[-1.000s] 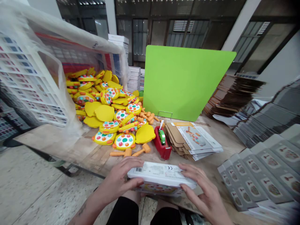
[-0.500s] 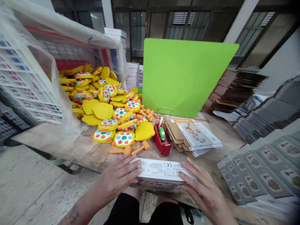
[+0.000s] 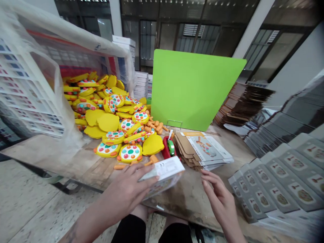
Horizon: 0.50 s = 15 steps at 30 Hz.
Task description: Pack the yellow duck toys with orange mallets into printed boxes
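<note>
My left hand (image 3: 129, 185) grips the left end of a printed white cardboard box (image 3: 169, 167), which is tilted at the table's front edge. My right hand (image 3: 220, 199) is off the box, to its right, fingers a little bent and nothing in them. Just behind the box, orange toy mallets (image 3: 152, 160) lie partly hidden by it and by my left hand. A red tape dispenser (image 3: 165, 152) with a green roll stands beyond the box. Yellow duck-shaped toys (image 3: 130, 153) with coloured dots are heaped at the left.
Folded flat cartons (image 3: 211, 153) lie right of the dispenser. A green board (image 3: 194, 91) stands upright behind. Rows of grey printed boxes (image 3: 280, 172) fill the right side. A plastic-lined white crate (image 3: 27, 81) lies on its side at the left, toys spilling onto the wooden table (image 3: 187, 199).
My right hand has let go of the box and moved away from it to the right. The box has turned and tilted in my left hand. The view has shifted slightly.
</note>
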Each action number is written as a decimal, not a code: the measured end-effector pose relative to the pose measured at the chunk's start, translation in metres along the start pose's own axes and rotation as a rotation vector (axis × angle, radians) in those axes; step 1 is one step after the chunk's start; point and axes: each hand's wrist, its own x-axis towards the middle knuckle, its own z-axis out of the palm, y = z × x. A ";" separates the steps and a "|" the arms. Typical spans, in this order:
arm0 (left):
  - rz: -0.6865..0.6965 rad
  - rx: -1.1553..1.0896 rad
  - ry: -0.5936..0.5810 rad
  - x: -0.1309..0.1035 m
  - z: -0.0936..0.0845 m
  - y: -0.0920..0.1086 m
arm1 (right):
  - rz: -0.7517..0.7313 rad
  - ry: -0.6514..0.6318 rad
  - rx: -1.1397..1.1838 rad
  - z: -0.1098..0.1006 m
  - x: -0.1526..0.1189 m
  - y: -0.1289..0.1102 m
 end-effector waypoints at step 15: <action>-0.270 0.046 0.044 -0.006 0.019 0.008 | 0.464 -0.161 0.109 0.117 0.101 0.077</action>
